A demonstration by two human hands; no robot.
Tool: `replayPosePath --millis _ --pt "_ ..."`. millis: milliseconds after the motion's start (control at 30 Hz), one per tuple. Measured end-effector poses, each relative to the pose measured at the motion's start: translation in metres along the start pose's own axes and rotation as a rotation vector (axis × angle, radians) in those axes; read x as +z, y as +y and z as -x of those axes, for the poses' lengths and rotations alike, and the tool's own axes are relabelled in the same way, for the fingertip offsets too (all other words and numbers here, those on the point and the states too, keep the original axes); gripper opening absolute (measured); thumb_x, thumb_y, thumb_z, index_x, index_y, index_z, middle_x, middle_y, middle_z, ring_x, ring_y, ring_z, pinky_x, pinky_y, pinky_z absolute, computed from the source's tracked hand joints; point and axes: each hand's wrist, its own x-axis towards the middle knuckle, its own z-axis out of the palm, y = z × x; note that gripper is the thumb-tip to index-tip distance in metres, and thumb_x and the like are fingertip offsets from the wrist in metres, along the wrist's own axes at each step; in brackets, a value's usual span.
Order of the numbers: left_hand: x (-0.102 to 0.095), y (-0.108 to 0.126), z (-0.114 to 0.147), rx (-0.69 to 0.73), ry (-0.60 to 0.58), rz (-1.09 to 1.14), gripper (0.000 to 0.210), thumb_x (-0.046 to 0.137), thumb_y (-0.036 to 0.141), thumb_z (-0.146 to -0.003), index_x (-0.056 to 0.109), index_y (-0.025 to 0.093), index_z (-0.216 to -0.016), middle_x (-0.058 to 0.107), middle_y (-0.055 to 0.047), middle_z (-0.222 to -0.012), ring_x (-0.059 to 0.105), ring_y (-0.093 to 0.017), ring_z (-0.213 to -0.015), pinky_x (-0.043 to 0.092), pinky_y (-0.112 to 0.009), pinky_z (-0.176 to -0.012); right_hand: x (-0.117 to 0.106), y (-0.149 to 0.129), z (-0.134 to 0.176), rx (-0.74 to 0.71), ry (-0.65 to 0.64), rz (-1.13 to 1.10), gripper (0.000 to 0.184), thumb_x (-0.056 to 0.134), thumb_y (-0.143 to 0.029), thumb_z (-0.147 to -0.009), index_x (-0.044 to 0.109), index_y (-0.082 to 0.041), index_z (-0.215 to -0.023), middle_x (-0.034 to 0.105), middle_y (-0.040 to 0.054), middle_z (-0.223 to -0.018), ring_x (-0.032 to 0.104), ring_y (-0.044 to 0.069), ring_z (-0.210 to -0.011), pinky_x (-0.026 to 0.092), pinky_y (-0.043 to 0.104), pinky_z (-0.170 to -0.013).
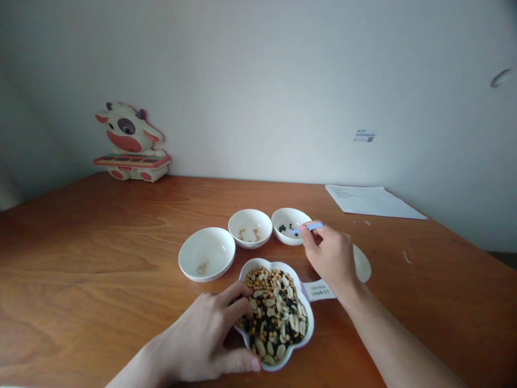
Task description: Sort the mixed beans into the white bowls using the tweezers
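A flower-shaped dish (310, 323) with a lilac edge holds mixed peanuts, black beans and yellow soybeans. My left hand (210, 334) grips its left rim, fingers over the edge and thumb at the near side. In my right hand (333, 253) is a pair of light-blue tweezers (313, 226), pinched between thumb and fingers, its tip over the right white bowl (278, 231). Several black beans lie in that bowl. The middle white bowl (249, 245) contains several soybeans. A few pale pieces, apparently peanuts, sit in the left white bowl (188, 267).
Partly hidden behind my right wrist is another white dish (363, 264). A labelled handle (319, 290) extends right from the flower-shaped dish. White papers (371, 201) lie at the back right of the wooden table (100, 269). A cow-shaped toy keyboard (131, 143) stands back left, by the wall.
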Motion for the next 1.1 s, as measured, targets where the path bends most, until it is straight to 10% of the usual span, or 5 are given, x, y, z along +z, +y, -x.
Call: replayPosePath --millis 167,400,1100 --pt "0.000 0.000 0.001 0.002 0.007 0.012 0.054 0.054 0.070 -0.089 0.060 0.021 -0.109 0.059 -0.010 -0.116 0.065 -0.027 -0.093 0.055 -0.037 -0.081 -0.009 -0.017 0.007 -0.233 -0.087 -0.347 0.022 0.056 -0.028 -0.092 0.070 -0.016 -0.080 0.061 -0.0017 -0.053 0.050 0.011 -0.043 0.036 0.023 -0.048" --pt "0.000 0.000 0.000 -0.030 -0.035 0.018 0.051 0.058 0.067 -0.088 0.060 0.020 -0.108 0.058 -0.009 -0.112 0.064 -0.026 -0.085 0.054 -0.037 -0.074 -0.001 -0.028 0.016 -0.342 -0.581 -0.463 0.017 0.055 -0.021 -0.091 0.068 -0.017 -0.082 0.070 0.0013 -0.068 0.062 0.013 -0.058 0.045 0.025 -0.060" --pt "0.001 0.000 0.001 -0.030 -0.036 0.018 0.051 0.058 0.066 -0.088 0.060 0.021 -0.111 0.058 -0.009 -0.116 0.064 -0.028 -0.090 0.054 -0.040 -0.078 -0.002 -0.028 0.018 -0.353 -0.544 -0.513 0.016 0.055 -0.022 -0.090 0.068 -0.017 -0.082 0.071 0.0016 -0.068 0.063 0.013 -0.059 0.047 0.025 -0.060"
